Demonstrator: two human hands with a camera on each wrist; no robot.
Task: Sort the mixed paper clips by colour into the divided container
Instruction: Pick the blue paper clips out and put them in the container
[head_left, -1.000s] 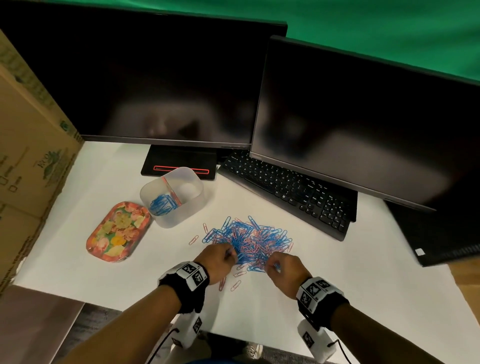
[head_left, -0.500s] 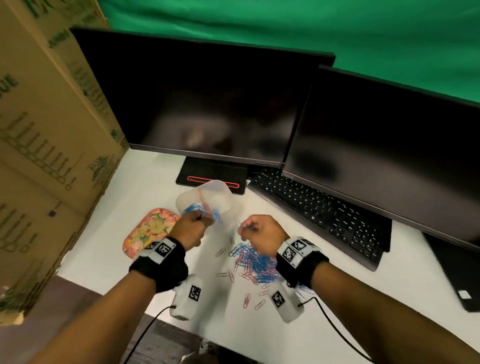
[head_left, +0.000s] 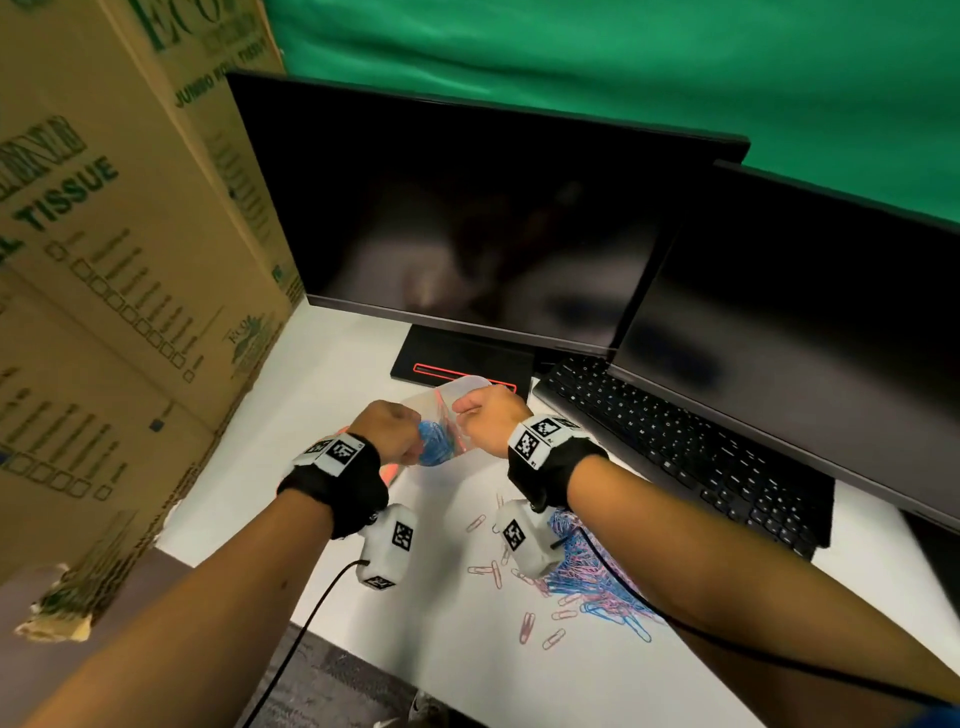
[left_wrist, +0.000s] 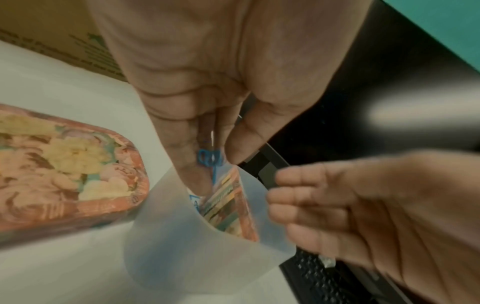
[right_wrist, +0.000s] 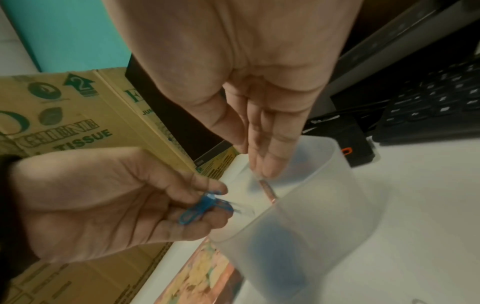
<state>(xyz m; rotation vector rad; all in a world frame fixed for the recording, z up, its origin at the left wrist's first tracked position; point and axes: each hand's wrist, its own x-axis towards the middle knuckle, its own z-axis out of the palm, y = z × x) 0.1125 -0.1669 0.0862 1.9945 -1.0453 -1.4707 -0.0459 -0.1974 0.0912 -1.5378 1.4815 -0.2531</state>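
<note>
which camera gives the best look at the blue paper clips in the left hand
The right wrist view: the blue paper clips show side-on, pinched in the left hand beside the divided container. The left wrist view shows only their looped ends between the fingertips. In the head view the left hand hides them.

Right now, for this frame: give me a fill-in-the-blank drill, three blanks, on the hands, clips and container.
1. The left hand pinches paper clips coloured ____.
2. The right hand, fingers straight, reaches over the translucent ____.
3. The tin with the floral pattern lies on the desk beside the container, on the side of the ____ hand.

Missing words: blue; container; left
</note>
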